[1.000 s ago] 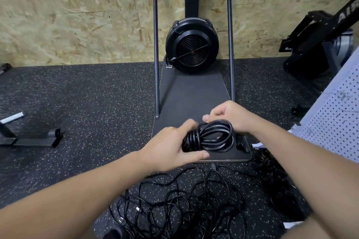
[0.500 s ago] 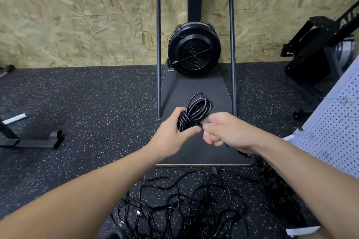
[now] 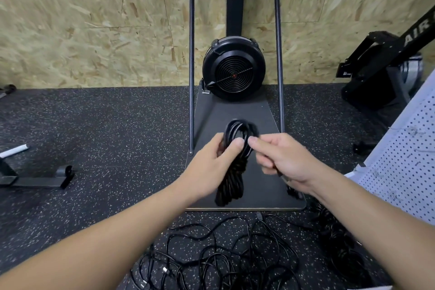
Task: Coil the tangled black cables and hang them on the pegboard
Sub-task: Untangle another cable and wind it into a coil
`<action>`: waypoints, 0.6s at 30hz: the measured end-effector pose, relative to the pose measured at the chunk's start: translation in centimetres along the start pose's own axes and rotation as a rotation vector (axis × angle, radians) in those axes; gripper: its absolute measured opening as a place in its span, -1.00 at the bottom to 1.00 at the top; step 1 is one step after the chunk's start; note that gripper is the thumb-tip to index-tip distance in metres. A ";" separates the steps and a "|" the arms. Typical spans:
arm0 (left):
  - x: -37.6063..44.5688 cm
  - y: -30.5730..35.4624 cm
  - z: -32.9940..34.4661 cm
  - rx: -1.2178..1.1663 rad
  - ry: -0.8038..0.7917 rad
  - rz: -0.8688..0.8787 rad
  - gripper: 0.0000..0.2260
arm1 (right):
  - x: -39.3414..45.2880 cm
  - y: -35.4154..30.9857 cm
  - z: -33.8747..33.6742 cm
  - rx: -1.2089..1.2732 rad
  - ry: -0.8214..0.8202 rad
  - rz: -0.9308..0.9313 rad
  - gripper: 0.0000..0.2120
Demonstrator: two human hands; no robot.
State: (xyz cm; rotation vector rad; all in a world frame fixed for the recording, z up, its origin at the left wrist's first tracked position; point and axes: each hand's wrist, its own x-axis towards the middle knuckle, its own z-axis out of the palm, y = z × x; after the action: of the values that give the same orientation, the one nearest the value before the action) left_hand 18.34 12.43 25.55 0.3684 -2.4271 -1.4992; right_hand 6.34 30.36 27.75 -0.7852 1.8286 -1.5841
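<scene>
Coiled cable bundle (image 3: 231, 165) is held in the air directly above the black base plate (image 3: 263, 186) of the fan machine (image 3: 233, 72), which serves as the landmark here. Left hand (image 3: 211, 167) has its grip clamped round the middle of the bundle, thumb across the front; one loop end stands up above the hand toward the fan, and the other end hangs down toward the near edge of the base plate. Right hand (image 3: 283, 160) is just beside the bundle on its right, fingers curled and pinching a dark cable end; the hand is motion-blurred, and how much of the cable lies in that grip cannot be told. Loose tangled cables (image 3: 226, 259) lie on the speckled rubber floor (image 3: 106, 134) on the near side of the base plate. A second dark cable heap (image 3: 339, 242) lies to the near right of the base plate. White pegboard (image 3: 404, 160) leans well to the right of the fan machine. Chipboard wall (image 3: 94, 23) stands behind the fan machine.
</scene>
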 end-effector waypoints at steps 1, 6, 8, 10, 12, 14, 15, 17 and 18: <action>0.2 0.0 -0.1 -0.097 -0.021 -0.040 -0.57 | 0.0 0.2 0.7 0.023 -0.016 -0.002 -0.48; 0.1 0.3 0.4 -0.007 0.159 0.005 -0.66 | 0.4 0.5 3.1 0.156 0.077 0.022 -0.49; 0.3 0.9 0.3 0.018 0.206 0.021 -0.68 | 0.6 0.2 3.6 0.172 0.132 0.055 -0.55; 1.1 0.6 0.1 0.077 0.227 0.004 -0.67 | 0.6 0.2 4.0 0.163 0.171 0.069 -0.69; 1.8 0.1 -0.3 0.140 0.256 -0.018 -0.68 | 0.4 0.4 4.2 0.235 0.177 0.077 -0.79; 2.5 -0.3 -0.7 0.105 0.274 -0.014 -0.65 | 0.1 0.4 4.1 0.277 0.145 0.051 -0.74; 2.7 -0.4 -1.0 0.051 0.273 -0.011 -0.63 | -0.1 0.3 3.9 0.243 0.141 0.020 -0.73; 3.1 -0.5 -1.2 -0.136 0.231 -0.048 -0.58 | -0.4 0.3 3.4 0.154 0.154 -0.063 -0.72; 3.3 -0.7 -1.2 -0.216 0.207 -0.077 -0.54 | -0.4 0.2 3.2 0.123 0.157 -0.094 -0.72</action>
State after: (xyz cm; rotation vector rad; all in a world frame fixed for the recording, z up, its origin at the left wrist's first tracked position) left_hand 15.76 9.93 25.72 0.5462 -2.0911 -1.6470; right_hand 8.97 28.66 27.16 -0.7179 1.8038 -1.8460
